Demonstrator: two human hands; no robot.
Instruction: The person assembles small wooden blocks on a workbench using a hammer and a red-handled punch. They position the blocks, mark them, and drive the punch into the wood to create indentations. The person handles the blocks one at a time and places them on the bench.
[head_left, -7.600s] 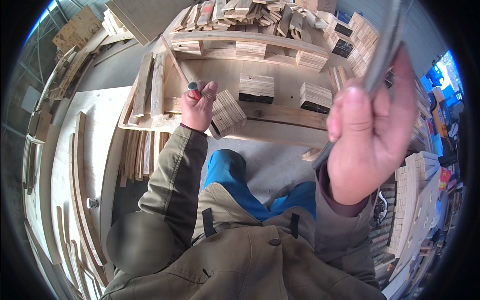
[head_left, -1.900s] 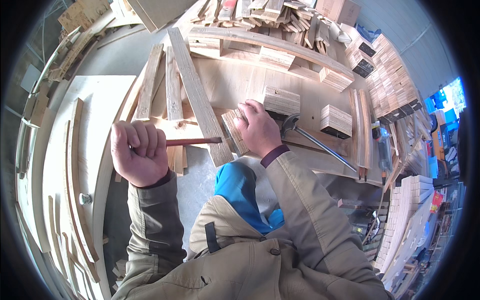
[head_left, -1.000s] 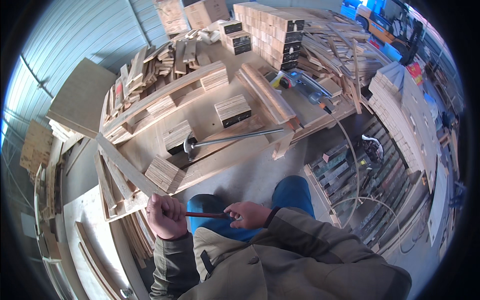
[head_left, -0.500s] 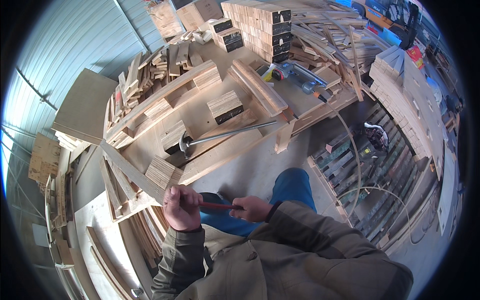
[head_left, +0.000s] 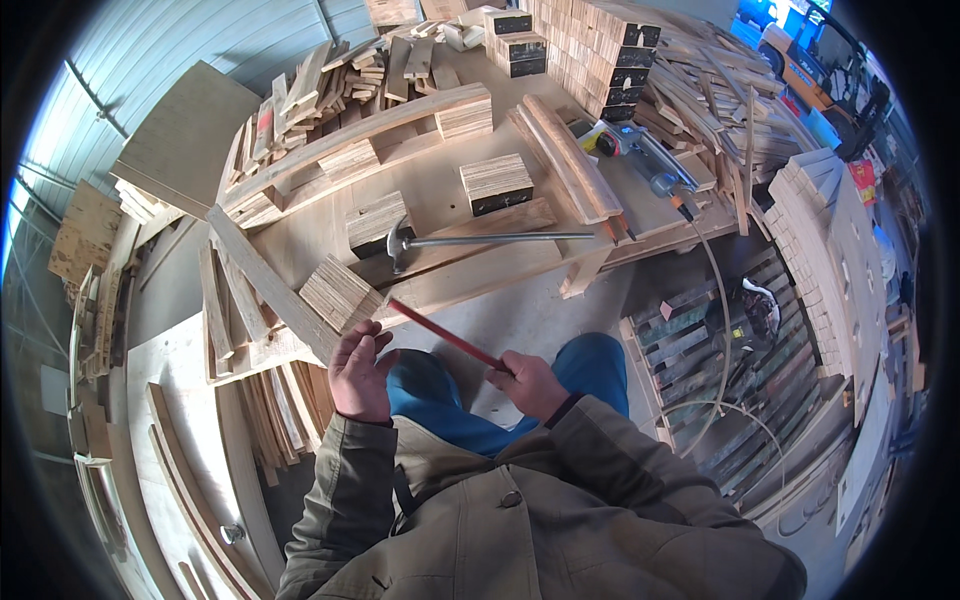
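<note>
My right hand (head_left: pixel 532 385) is closed round one end of a thin red pencil-like stick (head_left: pixel 445 335), which slants up and leftward over my knees. To its left, my left hand (head_left: pixel 362 372) holds nothing, with its fingers apart and slightly bent. The stick's free end is a little above and right of those fingers, not touching them. Beyond my left hand, a laminated wood block (head_left: pixel 342 293) sits at the near edge of the wooden workbench (head_left: pixel 480 285). A claw hammer (head_left: pixel 490 239) lies across boards on the bench.
More laminated blocks (head_left: pixel 497 184) and a long wooden frame piece (head_left: pixel 375 145) lie on the bench. A power tool (head_left: pixel 668 185) with a hose rests at the right. Loose wood is heaped behind. A slatted pallet (head_left: pixel 700 350) is on the floor at right.
My left hand has let go of the red stick and opened. My right hand has moved slightly right, and the stick's free end now points up. The view has shifted.
</note>
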